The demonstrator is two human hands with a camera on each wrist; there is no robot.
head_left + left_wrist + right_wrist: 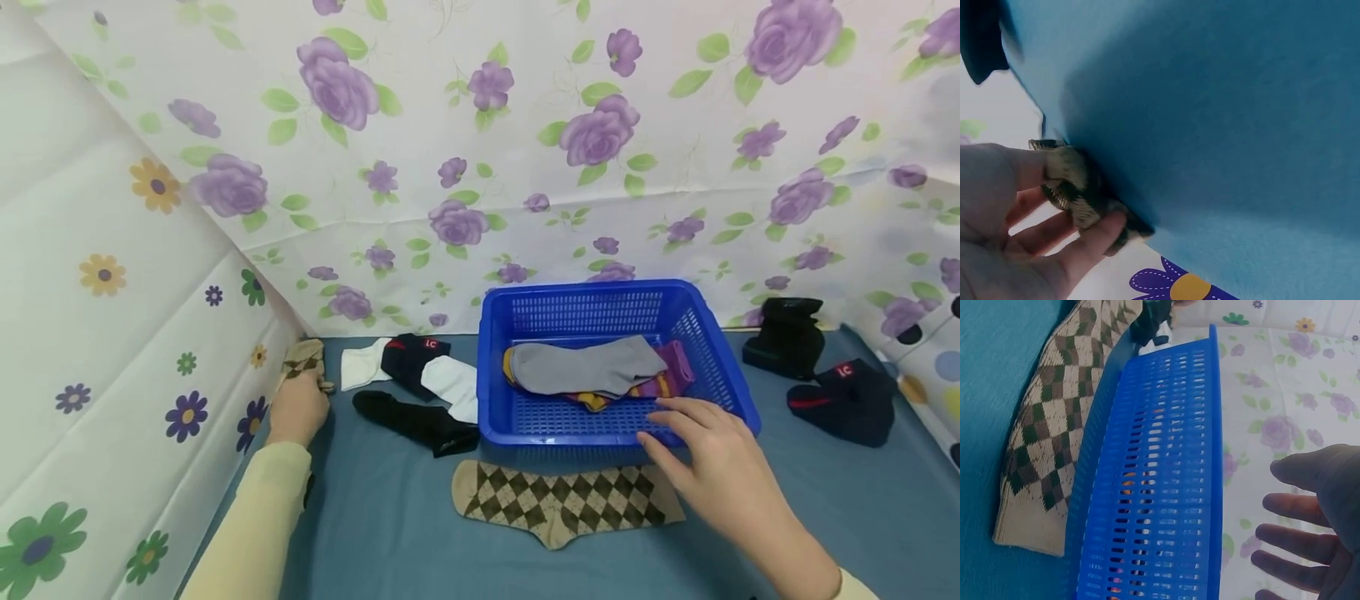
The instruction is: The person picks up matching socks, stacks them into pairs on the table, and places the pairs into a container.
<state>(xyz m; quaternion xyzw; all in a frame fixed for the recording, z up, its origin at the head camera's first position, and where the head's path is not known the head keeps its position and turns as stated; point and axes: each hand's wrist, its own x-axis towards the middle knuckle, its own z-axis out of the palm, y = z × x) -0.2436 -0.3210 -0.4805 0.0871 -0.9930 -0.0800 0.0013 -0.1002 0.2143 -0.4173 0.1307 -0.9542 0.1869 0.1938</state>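
At the far left, by the flowered side wall, my left hand [300, 408] grips a crumpled beige-and-brown argyle sock [303, 358]. The left wrist view has that bunched sock [1079, 194] between thumb and fingers. A second argyle sock [562, 500] lies flat in front of the blue basket [570, 439]. My right hand [712, 467] hovers over the basket's front right edge, fingers spread and holding nothing. Inside the basket a grey sock [585, 368] lies on top of a purple, yellow and red striped sock [671, 371].
Left of the basket lie a black sock [416, 421], white socks [453, 385] and a navy sock [408, 362] with a red label. To its right are another black sock [783, 342] and a navy sock [847, 404]. Flowered cloth walls stand behind and at both sides.
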